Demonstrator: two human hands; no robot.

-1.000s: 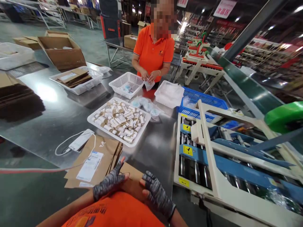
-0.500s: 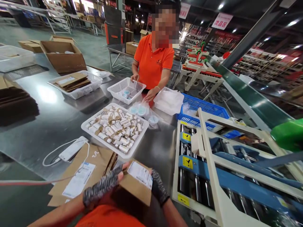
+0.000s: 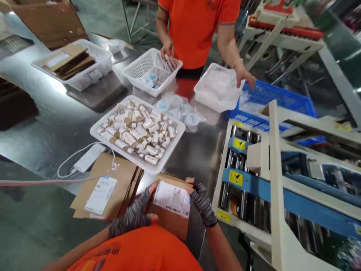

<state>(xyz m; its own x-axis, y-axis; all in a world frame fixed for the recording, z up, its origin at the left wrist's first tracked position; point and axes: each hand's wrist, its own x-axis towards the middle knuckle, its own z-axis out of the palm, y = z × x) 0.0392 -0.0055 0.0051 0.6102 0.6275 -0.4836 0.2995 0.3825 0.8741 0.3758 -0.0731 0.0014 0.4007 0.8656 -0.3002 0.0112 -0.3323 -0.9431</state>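
Both my gloved hands hold a small brown cardboard box [image 3: 170, 220] with a white barcode label [image 3: 172, 198] on top, close to my chest at the table's near edge. My left hand [image 3: 132, 217] grips its left side, my right hand [image 3: 200, 202] its right side. Just beyond it lies a white mesh tray [image 3: 97, 130] full of several small white and gold tubes [image 3: 138, 133]. A stack of flat labelled cartons [image 3: 108, 184] lies to the left of the box.
A co-worker in an orange shirt [image 3: 197, 26] stands across the steel table, one hand on a white basket [image 3: 152, 69], the other over a blue crate [image 3: 270, 98]. A white tub [image 3: 216, 90], bagged round items [image 3: 177, 111], a white cabled device [image 3: 88, 158] and a roller machine [image 3: 282, 180] at right.
My view tilted down and closer. I turned the box so its label faces up between my hands. The co-worker's hand moved from the bagged items toward the blue crate.
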